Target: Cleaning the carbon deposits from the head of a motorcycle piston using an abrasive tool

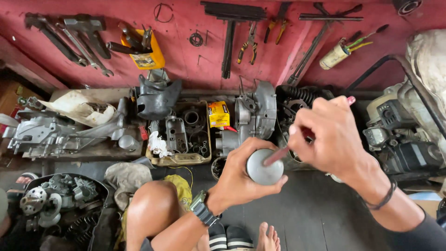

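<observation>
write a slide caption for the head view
Left hand grips a round metal part while right hand works it with a red-handled tool.

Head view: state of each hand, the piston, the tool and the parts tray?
Left hand: closed around the piston, wristwatch on.
Piston: held up off the floor, flat crown facing the camera.
Right hand: gripping the red-handled tool.
Red-handled tool: tilted, tip touching the crown.
Tray: on the bench, full of engine parts.
Pliers: hanging on the red wall.
</observation>
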